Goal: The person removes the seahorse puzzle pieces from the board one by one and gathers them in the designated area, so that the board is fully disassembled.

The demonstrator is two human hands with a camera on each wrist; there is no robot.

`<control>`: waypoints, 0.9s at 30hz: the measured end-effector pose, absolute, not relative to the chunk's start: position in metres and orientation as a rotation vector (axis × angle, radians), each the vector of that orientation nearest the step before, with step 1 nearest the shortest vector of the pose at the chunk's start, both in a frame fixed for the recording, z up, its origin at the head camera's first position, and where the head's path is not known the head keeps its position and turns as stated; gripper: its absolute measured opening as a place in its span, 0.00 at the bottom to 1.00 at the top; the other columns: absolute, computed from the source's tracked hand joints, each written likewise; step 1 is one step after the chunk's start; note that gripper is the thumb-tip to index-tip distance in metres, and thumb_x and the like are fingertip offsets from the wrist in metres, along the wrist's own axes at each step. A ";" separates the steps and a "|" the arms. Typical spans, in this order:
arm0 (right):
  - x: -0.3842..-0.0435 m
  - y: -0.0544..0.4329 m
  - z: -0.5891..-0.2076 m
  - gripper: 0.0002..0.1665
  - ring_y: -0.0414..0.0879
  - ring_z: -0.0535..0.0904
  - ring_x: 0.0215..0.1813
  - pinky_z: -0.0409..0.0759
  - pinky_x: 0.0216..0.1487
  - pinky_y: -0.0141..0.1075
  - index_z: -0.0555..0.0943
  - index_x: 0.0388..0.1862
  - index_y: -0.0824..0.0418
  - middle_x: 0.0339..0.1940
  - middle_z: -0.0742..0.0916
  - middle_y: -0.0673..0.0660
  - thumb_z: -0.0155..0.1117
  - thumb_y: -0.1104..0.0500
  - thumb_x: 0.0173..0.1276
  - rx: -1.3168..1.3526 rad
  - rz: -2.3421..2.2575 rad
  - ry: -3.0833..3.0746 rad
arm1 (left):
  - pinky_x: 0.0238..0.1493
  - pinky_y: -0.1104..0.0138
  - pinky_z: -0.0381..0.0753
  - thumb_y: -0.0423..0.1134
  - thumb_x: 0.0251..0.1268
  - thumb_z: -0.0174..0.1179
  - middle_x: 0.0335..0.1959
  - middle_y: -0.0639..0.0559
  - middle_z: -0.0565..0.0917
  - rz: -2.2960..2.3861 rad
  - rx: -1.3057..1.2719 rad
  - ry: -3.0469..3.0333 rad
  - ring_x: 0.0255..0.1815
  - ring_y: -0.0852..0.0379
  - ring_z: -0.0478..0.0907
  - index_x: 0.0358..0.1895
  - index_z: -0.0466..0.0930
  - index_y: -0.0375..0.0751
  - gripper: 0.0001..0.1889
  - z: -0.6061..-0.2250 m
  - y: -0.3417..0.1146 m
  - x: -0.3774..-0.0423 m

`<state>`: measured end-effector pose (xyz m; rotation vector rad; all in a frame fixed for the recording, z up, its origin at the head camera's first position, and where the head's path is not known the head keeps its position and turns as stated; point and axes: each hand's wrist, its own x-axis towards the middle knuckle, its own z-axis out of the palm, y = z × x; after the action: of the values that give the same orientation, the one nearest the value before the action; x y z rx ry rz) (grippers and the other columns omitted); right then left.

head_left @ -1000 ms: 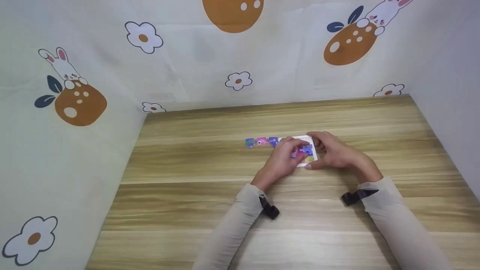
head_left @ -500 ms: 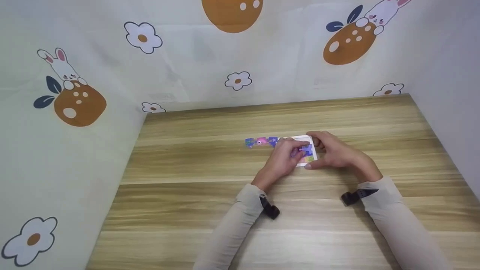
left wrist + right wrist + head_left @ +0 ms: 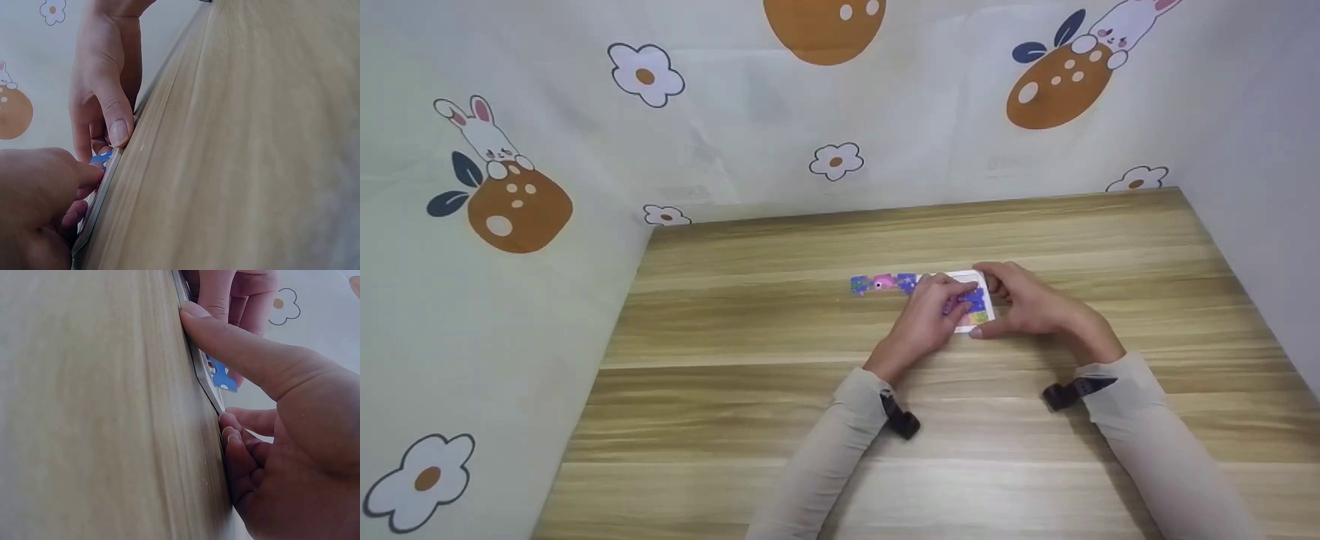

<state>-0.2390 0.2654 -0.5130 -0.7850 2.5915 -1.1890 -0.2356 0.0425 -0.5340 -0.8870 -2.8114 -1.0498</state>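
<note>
Near the middle of the table, a white-rimmed puzzle tray lies with some pieces in it, partly under my hands. My left hand reaches over the tray and pinches a blue jigsaw piece between thumb and index finger. In the right wrist view this blue piece stands tilted above the tray's rim. Holding the tray's right end is my right hand, thumb at the near edge and fingers at the far corner. A yellow-green piece shows in the tray's near right corner.
Left of the tray, a short row of jigsaw pieces in blue and pink lies on the wood-grain table. A patterned cloth wall rises behind the table's far edge. Black straps with cameras sit on both wrists.
The blue jigsaw piece has tilted slightly in my left fingers and looks darker, with less pink showing beside it. My left fingers shifted a little; the right hand and tray have stayed in place.
</note>
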 end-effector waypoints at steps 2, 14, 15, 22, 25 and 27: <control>-0.240 0.265 -0.514 0.49 0.52 0.77 0.43 0.73 0.45 0.37 0.77 0.68 0.69 0.43 0.84 0.62 0.93 0.54 0.51 -0.814 -1.213 2.582 | 0.64 0.64 0.78 0.38 0.79 0.65 0.57 0.50 0.88 -1.026 -0.901 -2.798 0.60 0.51 0.80 0.68 0.86 0.48 0.19 -0.534 0.042 -0.236; -0.236 0.269 -0.512 0.53 0.52 0.76 0.52 0.73 0.56 0.37 0.67 0.79 0.74 0.51 0.82 0.63 0.85 0.57 0.62 -0.723 -1.200 2.589 | 0.68 0.63 0.79 0.31 0.81 0.59 0.57 0.47 0.88 -1.003 -1.011 -2.810 0.62 0.50 0.81 0.70 0.85 0.46 0.20 -0.533 0.038 -0.241; -0.236 0.269 -0.512 0.53 0.52 0.77 0.52 0.73 0.56 0.37 0.68 0.79 0.74 0.51 0.82 0.63 0.85 0.57 0.62 -0.724 -1.201 2.591 | 0.68 0.63 0.79 0.32 0.81 0.59 0.57 0.47 0.88 -0.994 -1.011 -2.809 0.61 0.50 0.81 0.70 0.85 0.46 0.20 -0.533 0.038 -0.240; -0.236 0.267 -0.512 0.52 0.52 0.76 0.50 0.73 0.54 0.37 0.69 0.78 0.73 0.50 0.82 0.63 0.86 0.57 0.60 -0.719 -1.209 2.599 | 0.67 0.63 0.79 0.34 0.82 0.59 0.56 0.48 0.87 -0.919 -0.996 -2.793 0.60 0.50 0.82 0.71 0.84 0.48 0.20 -0.535 0.039 -0.239; -0.236 0.266 -0.512 0.52 0.52 0.76 0.50 0.73 0.53 0.37 0.70 0.77 0.72 0.49 0.81 0.63 0.87 0.58 0.60 -0.717 -1.214 2.597 | 0.66 0.63 0.79 0.34 0.82 0.59 0.56 0.48 0.87 -0.909 -0.993 -2.789 0.59 0.50 0.82 0.71 0.84 0.47 0.20 -0.535 0.039 -0.239; -0.237 0.266 -0.512 0.52 0.52 0.76 0.49 0.73 0.52 0.37 0.70 0.77 0.72 0.49 0.82 0.63 0.87 0.59 0.59 -0.711 -1.223 2.590 | 0.67 0.63 0.79 0.34 0.82 0.59 0.57 0.48 0.88 -0.919 -0.985 -2.794 0.60 0.50 0.82 0.71 0.84 0.46 0.19 -0.535 0.039 -0.239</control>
<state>-0.2371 0.2657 -0.5124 -0.7113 2.5905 -1.2232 -0.2394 0.0393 -0.5347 -0.9848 -2.7945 -0.9192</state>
